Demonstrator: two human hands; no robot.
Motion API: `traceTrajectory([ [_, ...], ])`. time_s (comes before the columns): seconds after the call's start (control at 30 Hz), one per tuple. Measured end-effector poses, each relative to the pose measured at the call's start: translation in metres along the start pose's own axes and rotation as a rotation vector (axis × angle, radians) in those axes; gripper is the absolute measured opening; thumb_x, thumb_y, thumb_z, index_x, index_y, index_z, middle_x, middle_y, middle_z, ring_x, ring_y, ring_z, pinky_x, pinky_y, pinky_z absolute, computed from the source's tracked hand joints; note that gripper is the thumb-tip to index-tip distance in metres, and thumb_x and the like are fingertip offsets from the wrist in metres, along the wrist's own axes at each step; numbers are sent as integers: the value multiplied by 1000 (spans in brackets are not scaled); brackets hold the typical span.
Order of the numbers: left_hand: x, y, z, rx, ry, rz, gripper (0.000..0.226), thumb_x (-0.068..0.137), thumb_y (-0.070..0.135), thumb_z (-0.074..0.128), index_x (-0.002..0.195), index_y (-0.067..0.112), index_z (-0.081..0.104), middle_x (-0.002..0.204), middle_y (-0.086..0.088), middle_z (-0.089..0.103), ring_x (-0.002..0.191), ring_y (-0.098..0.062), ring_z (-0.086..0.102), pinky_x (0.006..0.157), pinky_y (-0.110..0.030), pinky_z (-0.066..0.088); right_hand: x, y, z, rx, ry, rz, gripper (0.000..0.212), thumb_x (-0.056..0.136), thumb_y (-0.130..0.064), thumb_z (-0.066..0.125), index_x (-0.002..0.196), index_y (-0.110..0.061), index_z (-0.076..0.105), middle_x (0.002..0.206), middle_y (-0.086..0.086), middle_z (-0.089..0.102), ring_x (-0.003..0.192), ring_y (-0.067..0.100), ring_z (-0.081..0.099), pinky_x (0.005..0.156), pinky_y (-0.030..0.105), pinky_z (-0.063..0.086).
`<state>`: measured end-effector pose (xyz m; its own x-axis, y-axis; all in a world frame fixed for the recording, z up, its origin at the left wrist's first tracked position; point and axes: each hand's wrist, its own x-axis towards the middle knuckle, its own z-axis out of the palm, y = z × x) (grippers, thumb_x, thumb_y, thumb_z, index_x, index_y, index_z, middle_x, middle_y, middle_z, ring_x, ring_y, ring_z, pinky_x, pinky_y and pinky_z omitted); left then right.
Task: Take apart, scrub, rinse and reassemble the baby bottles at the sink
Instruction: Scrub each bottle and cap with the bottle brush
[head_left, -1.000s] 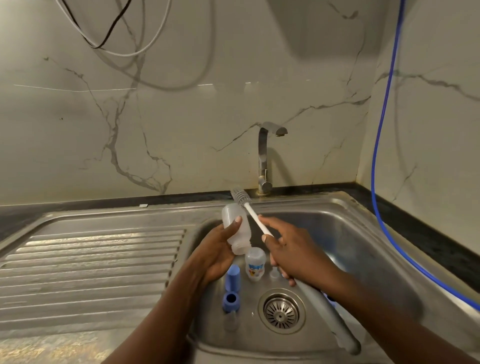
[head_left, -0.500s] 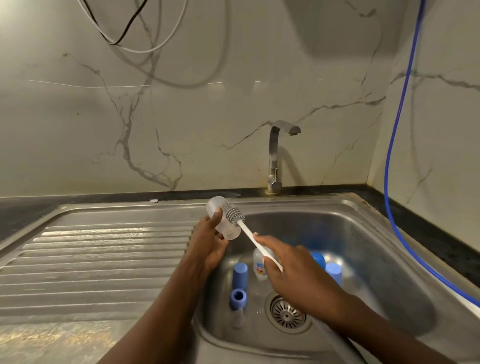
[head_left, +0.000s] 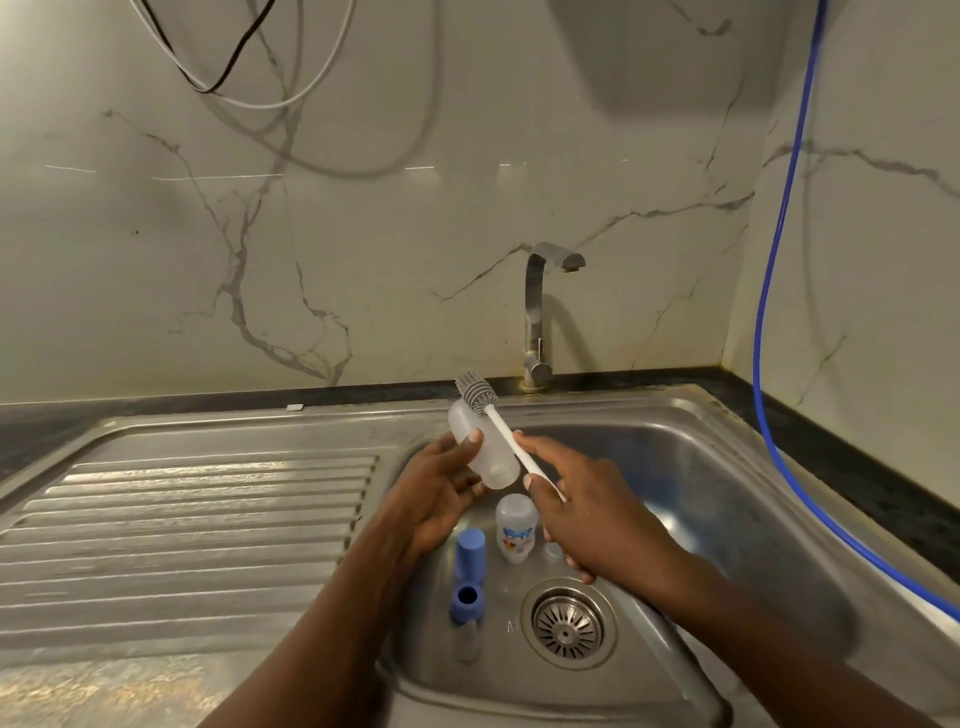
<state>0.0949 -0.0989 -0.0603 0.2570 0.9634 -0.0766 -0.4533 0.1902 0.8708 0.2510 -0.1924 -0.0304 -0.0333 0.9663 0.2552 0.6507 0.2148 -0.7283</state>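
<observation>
With blue caps (head_left: 470, 553) and a second bottle (head_left: 516, 527) lying apart in the sink (head_left: 727, 467), the left hand (head_left: 436, 493) has its grip round a bare bottle (head_left: 483, 452) above the basin and the right hand (head_left: 587, 504) pinches the brush (head_left: 475, 389) alongside it, so scrubbing looks under way, with rinsing and reassembly left.

I get a single view: a wide-angle camera worn on the head, sitting close above the front edge of the stainless steel sink basin (head_left: 727, 493) and pointing forward and down. It faces the pale veined marble back wall (head_left: 363, 234), with the bent chrome tap (head_left: 534, 312) just right of centre at the sink's rear edge. The ribbed steel draining board (head_left: 182, 519) fills the lower left.
</observation>
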Motion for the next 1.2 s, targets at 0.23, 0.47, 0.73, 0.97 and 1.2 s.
traceTrajectory([
  [0.23, 0, 17, -22, -147, 137, 0, 49, 97, 12, 53, 143, -1, 41, 134, -27, 55, 107, -34, 62, 79, -42, 53, -18, 1, 3, -147, -67, -72, 45, 97, -21, 47, 135, -44, 48, 66, -8, 50, 51, 0, 53, 44, 13, 36],
  [0.47, -2, 14, -10, -163, 73, 26, 42, 103, 17, 44, 144, 6, 42, 134, -23, 56, 121, -37, 57, 93, -45, 52, -9, -4, 0, -103, -12, -91, 42, 99, -22, 46, 135, -42, 46, 64, -7, 52, 47, -5, 54, 39, 13, 38],
  [0.73, -7, 6, -3, -144, -161, -53, 48, 93, 19, 54, 139, 6, 48, 131, -24, 61, 119, -38, 61, 99, -49, 51, 1, -5, -3, 31, 18, 4, 41, 100, -26, 47, 136, -44, 41, 77, -6, 54, 48, 4, 51, 35, 18, 40],
  [0.97, 4, 4, -5, -174, 35, 8, 56, 89, 17, 62, 139, -1, 44, 130, -27, 58, 119, -40, 58, 96, -47, 51, -6, -2, 6, -76, -21, -51, 40, 101, -26, 43, 137, -43, 42, 87, -2, 58, 61, 2, 55, 52, 11, 36],
  [1.2, 2, 20, -26, -421, 86, -23, 32, 97, 16, 47, 121, -5, 49, 100, -22, 61, 94, -32, 60, 90, -43, 48, -19, 0, 23, -168, -88, -117, 41, 99, -22, 42, 134, -43, 44, 81, -14, 48, 64, 1, 45, 54, 8, 34],
])
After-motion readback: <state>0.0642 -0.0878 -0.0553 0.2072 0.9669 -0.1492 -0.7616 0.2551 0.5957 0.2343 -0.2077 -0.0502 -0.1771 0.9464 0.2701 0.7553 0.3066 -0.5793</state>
